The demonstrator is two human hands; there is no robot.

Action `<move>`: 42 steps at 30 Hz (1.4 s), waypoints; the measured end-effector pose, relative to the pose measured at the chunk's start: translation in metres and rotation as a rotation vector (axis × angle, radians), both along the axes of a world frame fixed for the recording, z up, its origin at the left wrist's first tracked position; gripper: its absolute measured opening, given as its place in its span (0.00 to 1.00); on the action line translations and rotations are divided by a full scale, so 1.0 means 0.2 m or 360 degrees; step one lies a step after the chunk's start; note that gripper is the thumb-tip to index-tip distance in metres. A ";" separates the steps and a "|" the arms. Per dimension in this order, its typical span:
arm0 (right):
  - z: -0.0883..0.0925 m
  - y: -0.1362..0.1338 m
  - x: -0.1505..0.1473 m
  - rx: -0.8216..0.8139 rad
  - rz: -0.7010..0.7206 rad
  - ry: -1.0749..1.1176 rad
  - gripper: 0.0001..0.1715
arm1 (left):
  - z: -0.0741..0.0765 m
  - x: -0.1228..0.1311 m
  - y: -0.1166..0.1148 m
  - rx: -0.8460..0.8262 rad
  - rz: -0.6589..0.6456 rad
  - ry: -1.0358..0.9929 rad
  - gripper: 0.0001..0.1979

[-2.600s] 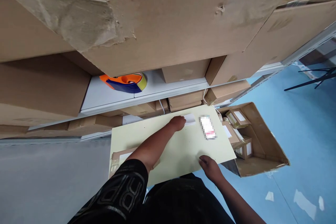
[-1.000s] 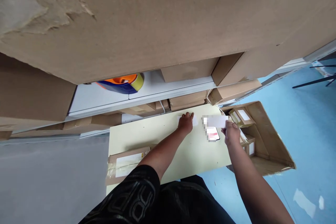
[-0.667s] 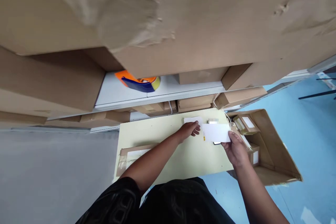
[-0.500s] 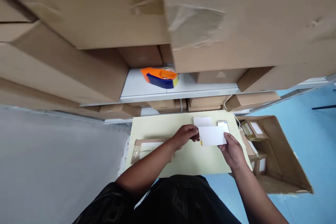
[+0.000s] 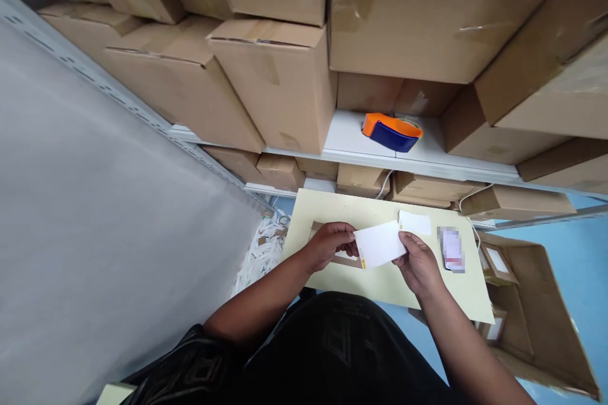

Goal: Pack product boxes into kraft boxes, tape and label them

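Note:
Both my hands hold a white paper card (image 5: 379,245) with a small yellow mark at its lower left corner, tilted slightly above the table. My left hand (image 5: 331,245) pinches its left edge between thumb and fingers. On the opposite edge, my right hand (image 5: 418,261) grips it with the thumb on top. Below my left hand lies a flat cardboard parcel (image 5: 350,261), mostly hidden by hand and card. Just behind the card, a small pile of white cards (image 5: 416,223) rests on the table. A phone (image 5: 451,249), its screen blurred, lies right of my right hand.
A pale yellow table (image 5: 332,204) stands against shelving stacked with cardboard boxes (image 5: 280,76). An orange and blue tape dispenser (image 5: 392,133) sits on the shelf. Right of the table is a large open carton (image 5: 546,304) holding parcels. White paper strips (image 5: 259,253) litter the floor at left.
My view has turned left. Both hands have carried the card leftward across the table, nearer the cardboard parcel. The phone, partly covered before, now shows in full.

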State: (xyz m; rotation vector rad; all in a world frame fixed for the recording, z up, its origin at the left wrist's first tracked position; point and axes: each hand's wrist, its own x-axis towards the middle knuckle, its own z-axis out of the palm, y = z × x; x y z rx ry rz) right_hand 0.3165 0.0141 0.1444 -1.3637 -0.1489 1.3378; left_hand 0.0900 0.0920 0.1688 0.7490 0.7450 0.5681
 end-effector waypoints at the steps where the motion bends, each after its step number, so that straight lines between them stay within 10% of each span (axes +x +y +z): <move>1: 0.01 0.00 -0.04 -0.0006 0.0010 -0.0017 0.21 | 0.01 -0.05 -0.01 -0.0008 -0.0008 -0.0013 0.17; 12: 0.12 -0.03 -0.23 0.0004 0.0142 -0.0192 0.21 | 0.04 -0.34 -0.12 -0.0055 -0.0049 0.0003 0.12; 25: 0.06 -0.08 -0.18 -0.0060 0.0319 -0.0292 0.22 | 0.04 -0.25 -0.23 -0.0013 -0.0001 0.0101 0.11; 32: 0.10 -0.14 -0.24 0.0336 0.0465 -0.1283 0.20 | 0.04 -0.17 -0.26 0.0110 0.0207 0.0129 0.11; 37: 0.22 -0.19 -0.39 0.0672 0.0943 -0.1145 0.10 | 0.04 -0.13 -0.28 0.0323 0.0266 0.0296 0.07; 42: 0.19 -0.17 -0.49 0.0481 0.0839 -0.0894 0.11 | 0.04 -0.14 -0.31 0.0531 0.0281 0.0488 0.06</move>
